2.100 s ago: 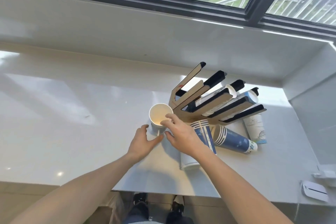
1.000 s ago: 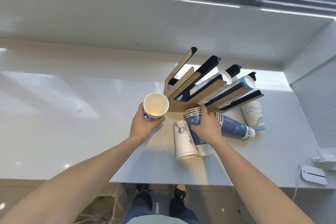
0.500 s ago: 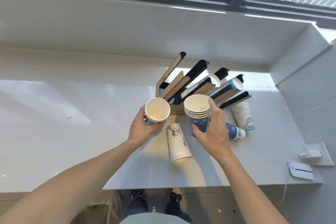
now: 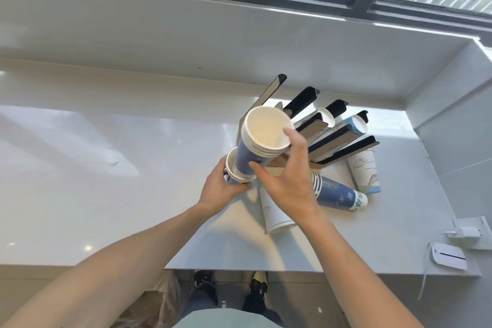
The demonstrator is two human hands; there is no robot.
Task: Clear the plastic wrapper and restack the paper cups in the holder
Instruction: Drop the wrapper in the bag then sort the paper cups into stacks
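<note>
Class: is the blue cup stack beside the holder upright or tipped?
Tipped: the blue cup stack lies sideways on the counter.

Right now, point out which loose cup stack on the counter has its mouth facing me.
The white stack lying beneath the right hand; the blue stack points sideways, and the white cup shows its base.

— Where is there room on the worktop?

— The whole left half is bare, from the front edge to the back wall; a hand passes freely there.

— And the right side?

— Crowded. The cup holder stands near the back right corner, its slats fanning up and rightward. Loose cups lie before it: a blue stack, a white cup and another white cup towards the front edge.

— Anything at the right edge?

— A white device and its cable by the front right corner.
</note>
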